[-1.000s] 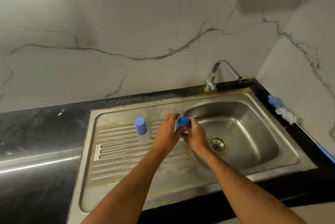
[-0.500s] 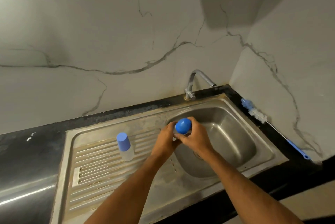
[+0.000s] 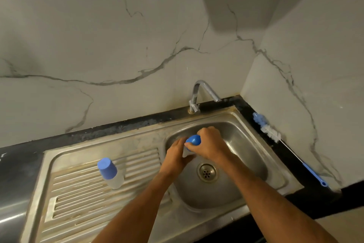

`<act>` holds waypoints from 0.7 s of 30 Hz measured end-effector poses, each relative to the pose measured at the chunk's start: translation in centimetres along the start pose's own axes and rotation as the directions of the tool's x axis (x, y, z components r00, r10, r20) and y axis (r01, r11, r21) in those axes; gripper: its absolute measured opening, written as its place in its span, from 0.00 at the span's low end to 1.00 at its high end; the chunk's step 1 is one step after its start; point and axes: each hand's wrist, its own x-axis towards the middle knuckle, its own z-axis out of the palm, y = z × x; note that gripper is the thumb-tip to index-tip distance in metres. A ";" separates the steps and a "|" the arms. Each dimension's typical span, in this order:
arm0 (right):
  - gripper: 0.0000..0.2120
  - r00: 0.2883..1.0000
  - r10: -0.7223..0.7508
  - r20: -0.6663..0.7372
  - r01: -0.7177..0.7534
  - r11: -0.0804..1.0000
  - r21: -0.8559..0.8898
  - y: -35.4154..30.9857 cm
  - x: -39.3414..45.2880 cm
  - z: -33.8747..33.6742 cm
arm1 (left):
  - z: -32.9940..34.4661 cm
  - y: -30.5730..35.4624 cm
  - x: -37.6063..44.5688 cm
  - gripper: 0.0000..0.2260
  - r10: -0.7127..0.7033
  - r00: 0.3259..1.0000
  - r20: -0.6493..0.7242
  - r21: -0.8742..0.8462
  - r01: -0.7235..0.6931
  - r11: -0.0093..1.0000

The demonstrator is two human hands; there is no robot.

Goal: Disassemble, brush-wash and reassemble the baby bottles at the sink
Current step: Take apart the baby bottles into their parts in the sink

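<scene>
Over the steel sink basin I hold a baby bottle with both hands. My left hand grips its clear body, which is mostly hidden by my fingers. My right hand curls around its blue cap. A second baby bottle, clear with a blue cap, stands upright on the ribbed drainboard to the left. A bottle brush with white bristles and a blue handle lies on the black counter along the right wall.
A chrome tap rises behind the basin, no water running. The drain sits in the basin floor below my hands. Black counter borders the sink on the left and right, with marbled walls behind.
My hands and the bottle have moved from the basin's left edge to over the basin. My right hand has closed further over the blue cap. The camera has tilted and shifted.
</scene>
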 end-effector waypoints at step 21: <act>0.19 0.969 0.105 0.222 -0.101 0.994 -0.030 6.8 2.7 -0.9 | 5.5 0.8 4.7 0.28 0.029 0.996 0.086 0.046 -0.033 0.998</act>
